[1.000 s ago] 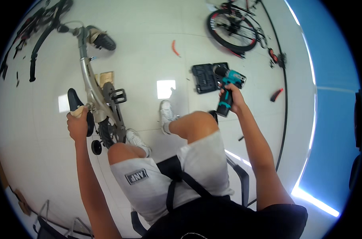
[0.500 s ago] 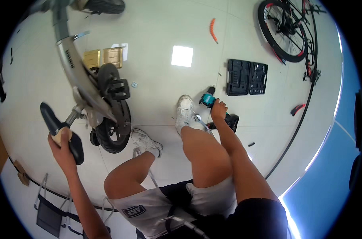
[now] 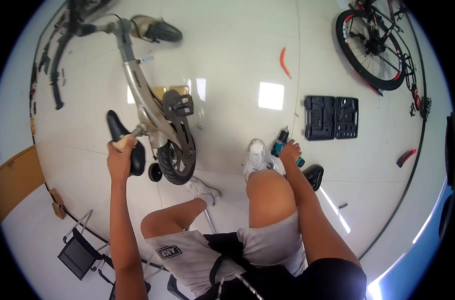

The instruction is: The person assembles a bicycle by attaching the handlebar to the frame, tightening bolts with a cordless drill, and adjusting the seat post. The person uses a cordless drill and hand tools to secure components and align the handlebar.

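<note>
Fingers of the left hand are wrapped tight around a yellowish cloth or sponge, pressed against the back end of the black saddle of a small silver bike. That bike is standing on the white floor just beyond the left fingers, with its rear wheel and a little black training wheel right beside the saddle, and the pedal a bit further out from the hand

Right hand is down low past the right knee, fingers closed around the grip of a teal and black cordless drill, which is touching or nearly touching the floor, can't tell which. White sneaker sits just left of those fingers, and there's something black on the floor just to the right of the forearm, too dark to make out

Further out from the right fingers lies an open black tool case, and beyond that an orange curved strip. Way off toward the upper right there's a bigger bike with a red and black wheel, well apart from both hands. A red and black tool lies out right too. Person's sitting, in light shorts, with a folding chair off by the left elbow
</note>
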`<state>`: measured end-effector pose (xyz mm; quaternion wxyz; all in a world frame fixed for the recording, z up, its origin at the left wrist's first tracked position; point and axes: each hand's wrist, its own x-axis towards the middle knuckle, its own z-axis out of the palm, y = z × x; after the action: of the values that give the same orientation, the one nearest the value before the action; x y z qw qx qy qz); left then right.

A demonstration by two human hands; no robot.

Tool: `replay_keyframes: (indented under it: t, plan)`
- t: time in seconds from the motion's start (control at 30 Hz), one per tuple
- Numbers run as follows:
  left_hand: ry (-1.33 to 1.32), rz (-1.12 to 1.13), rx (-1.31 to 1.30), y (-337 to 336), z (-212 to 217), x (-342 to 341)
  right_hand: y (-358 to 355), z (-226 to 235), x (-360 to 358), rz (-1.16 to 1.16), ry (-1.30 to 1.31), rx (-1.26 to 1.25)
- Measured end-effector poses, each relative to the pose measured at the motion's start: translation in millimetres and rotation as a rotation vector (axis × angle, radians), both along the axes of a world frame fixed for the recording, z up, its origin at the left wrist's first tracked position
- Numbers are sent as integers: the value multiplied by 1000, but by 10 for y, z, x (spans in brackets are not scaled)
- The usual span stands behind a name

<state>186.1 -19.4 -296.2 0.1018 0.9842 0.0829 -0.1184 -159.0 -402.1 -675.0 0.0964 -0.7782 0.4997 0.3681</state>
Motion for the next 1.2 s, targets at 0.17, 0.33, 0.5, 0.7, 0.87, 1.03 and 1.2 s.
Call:
replay_keyframes:
  t: [0.17, 0.33, 0.5, 0.7, 0.87, 1.03, 1.2]
  plan:
    - [298, -117, -541, -230, -276, 299, -417, 332, 493, -195, -480, 593]
    - [231, -52, -575, -148, 54, 35, 40, 2740, 1502, -206, -829, 1002]
    - [49, -69, -238, -221, -50, -130, 1074, 3914, 1699, 42, -1105, 926]
    - [-43, -49, -209, -230, -116, -132, 1924, 3502, 1891, -628, -918, 1324]
    - [108, -59, -305, -236, -92, -92, 2627, 3505, 1950, -1011, -953, 1611]
    - [180, -48, -316, -518, 3, -453, 2337, 3623, 1803, -995, -974, 1402]
    - [236, -133, -723, -435, -166, -740, 1986, 3740, 1621, -728, -891, 1241]
